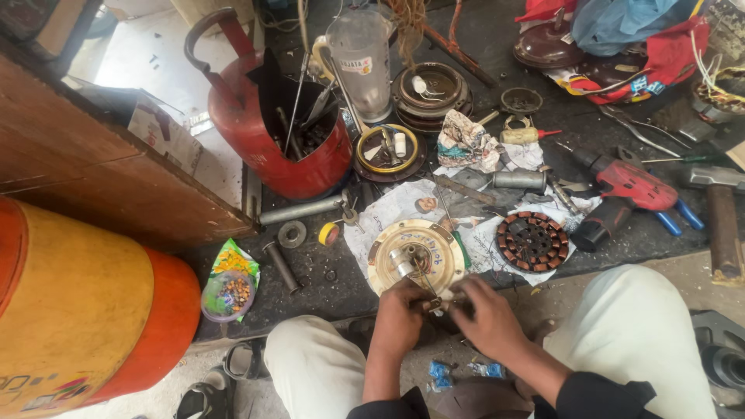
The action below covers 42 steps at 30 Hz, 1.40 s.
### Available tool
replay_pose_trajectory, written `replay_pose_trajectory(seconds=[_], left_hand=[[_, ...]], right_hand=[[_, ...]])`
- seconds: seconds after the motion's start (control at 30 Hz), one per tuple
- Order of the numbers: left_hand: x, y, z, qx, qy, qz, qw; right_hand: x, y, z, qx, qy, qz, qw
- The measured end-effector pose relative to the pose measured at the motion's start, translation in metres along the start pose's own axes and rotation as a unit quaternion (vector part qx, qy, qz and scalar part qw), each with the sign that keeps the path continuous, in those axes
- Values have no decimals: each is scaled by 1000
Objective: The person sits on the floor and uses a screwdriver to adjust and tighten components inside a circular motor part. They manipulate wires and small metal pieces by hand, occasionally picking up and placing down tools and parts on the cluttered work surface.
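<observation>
Motor plate (417, 250) just beyond the fingers (434, 299); stator (532, 241) right of them, drill (625, 190) farther right, tape (329, 233) left.

— Any packaging on the floor?

— A green and yellow snack packet (230, 281) lies at the left, beside the orange and yellow drum, its clear part showing small bits inside.

— Labels?

— A small rectangular white label with red and blue marks (355, 65) sits on the clear jug at the top. Two little blue wrappers (440, 375) lie between the person's knees.

— Screens, signs?

— None.
</observation>
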<state>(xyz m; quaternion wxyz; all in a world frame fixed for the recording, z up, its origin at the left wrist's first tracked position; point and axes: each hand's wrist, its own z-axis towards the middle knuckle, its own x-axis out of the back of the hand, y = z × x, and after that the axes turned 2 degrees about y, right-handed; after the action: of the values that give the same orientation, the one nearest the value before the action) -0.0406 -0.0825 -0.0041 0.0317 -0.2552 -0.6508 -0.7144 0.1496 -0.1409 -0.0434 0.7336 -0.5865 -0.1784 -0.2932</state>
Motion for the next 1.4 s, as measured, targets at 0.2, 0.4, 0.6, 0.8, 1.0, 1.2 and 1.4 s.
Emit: replay_pose_trajectory(seconds=[0.2,0.4,0.6,0.8,1.0,1.2,1.4], left_hand=[[-1,6,0,17,-6,-25,1000],[-2,6,-3,39,-10,-27,999],[0,6,-1,19,-11,-44,999],[6,23,-13,3,57,38,998],[7,33,-34,-67,155,144,975],[10,33,-36,-99,208,162,959],[7,20,-31,43,234,-85,968]], right_hand=[[-6,4,1,62,-10,-31,998],[-18,13,0,-200,-51,107,973],[2,-2,-5,155,8,-77,985],[-6,-5,19,-259,-115,179,942],[-7,-27,50,-68,-29,61,995],[-27,-57,74,-106,-125,-75,984],[-36,-47,79,-177,-166,-55,968]])
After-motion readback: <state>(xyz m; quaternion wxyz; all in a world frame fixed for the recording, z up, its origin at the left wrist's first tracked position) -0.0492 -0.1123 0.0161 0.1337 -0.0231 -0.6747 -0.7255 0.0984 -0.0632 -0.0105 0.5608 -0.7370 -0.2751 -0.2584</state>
